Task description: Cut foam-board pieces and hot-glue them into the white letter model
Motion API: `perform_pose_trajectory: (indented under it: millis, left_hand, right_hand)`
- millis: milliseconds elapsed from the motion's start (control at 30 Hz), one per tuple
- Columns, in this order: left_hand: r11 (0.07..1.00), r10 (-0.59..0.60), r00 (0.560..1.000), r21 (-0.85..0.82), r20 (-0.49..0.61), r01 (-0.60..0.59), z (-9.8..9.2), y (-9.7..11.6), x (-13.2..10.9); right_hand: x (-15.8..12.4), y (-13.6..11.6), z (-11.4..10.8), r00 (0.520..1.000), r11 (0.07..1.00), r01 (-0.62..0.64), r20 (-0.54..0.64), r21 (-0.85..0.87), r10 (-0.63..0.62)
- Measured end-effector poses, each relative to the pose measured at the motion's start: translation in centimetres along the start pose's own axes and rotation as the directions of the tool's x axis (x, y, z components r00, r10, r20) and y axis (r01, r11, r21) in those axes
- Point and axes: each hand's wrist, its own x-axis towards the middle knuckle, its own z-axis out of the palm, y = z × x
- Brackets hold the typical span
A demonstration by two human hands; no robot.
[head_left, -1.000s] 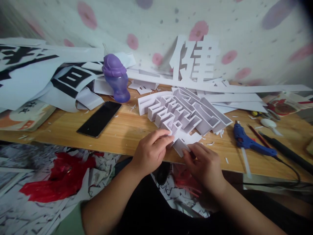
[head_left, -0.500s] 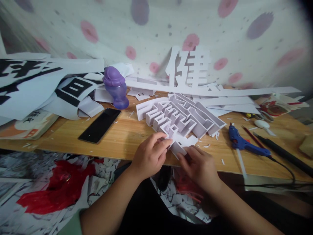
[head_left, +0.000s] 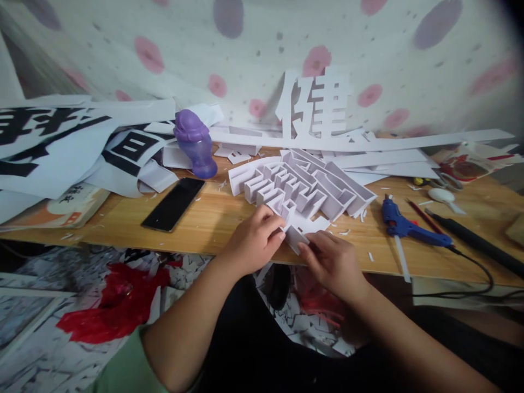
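Observation:
A white cut-out character with raised strip walls [head_left: 333, 199] lies on the wooden table at its front edge. My left hand [head_left: 257, 240] is closed at its near left corner, thumb and fingers pinching a thin white strip [head_left: 295, 239]. The strip's other end is between the thumb and fingers of my right hand [head_left: 333, 263], just to the right. Between both hands the strip stands on edge against the character's flat base. My fingertips partly hide where the strip meets the walls.
A blue glue gun [head_left: 413, 226], red pencil [head_left: 423, 218] and long black tool [head_left: 475, 240] lie at the right. Left are a black phone [head_left: 174, 204] and a purple bottle [head_left: 194, 144]. Behind, another white character [head_left: 317, 106] stands upright among paper strips. Scraps and red plastic [head_left: 114, 305] cover the floor.
The whole view has shifted slightly. My left fingers have closed in a little more on the strip and its near corner. Both hands keep their hold, and the character stays in place.

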Motion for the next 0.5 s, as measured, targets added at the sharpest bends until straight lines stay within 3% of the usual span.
perform_pose_trajectory:
  millis: [167, 300, 500]
  left_hand:
    - [0.966, -0.017, 0.981, 0.255, 0.196, -0.034, -2.2, 1.0, 1.7]
    - [0.941, -0.046, 0.952, 0.333, 0.303, -0.060, -2.7, 1.3, 2.7]
    - [0.946, -0.107, 0.952, 0.323, 0.288, 0.008, -2.1, 1.8, 2.7]
  right_hand:
    - [-0.2, 0.4, 0.3, 1.000, 0.999, 0.013, 0.025, -0.033, -0.012]
    - [-0.3, 0.7, 0.8, 0.999, 0.997, 0.034, 0.005, -0.072, -0.034]
    - [-0.2, 0.9, 1.1, 0.997, 0.989, 0.074, -0.002, -0.124, -0.075]
